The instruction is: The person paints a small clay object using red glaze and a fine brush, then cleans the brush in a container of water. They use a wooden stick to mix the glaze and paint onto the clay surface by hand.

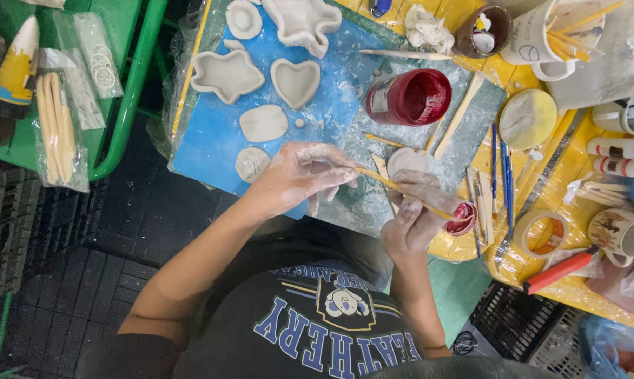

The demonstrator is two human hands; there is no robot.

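Note:
My left hand (299, 175), dusted with pale clay, is curled over the edge of the blue mat (212, 137); whether its fingers pinch a small clay piece is hidden. My right hand (415, 214) grips a thin wooden brush (384, 184). One end of the brush reaches the left fingers. The other end lies by a small lid of red paint (462, 217). A round clay disc (407, 160) rests just beyond both hands.
An open jar of red paint (412, 97) stands behind the hands. A heart-shaped clay dish (294, 81), a star-like dish (226, 74) and flat clay rounds (263, 123) lie on the mat. Wooden tools, blue brushes (505, 182), tape roll (542, 235), mugs and paint tubes crowd the yellow tabletop at right.

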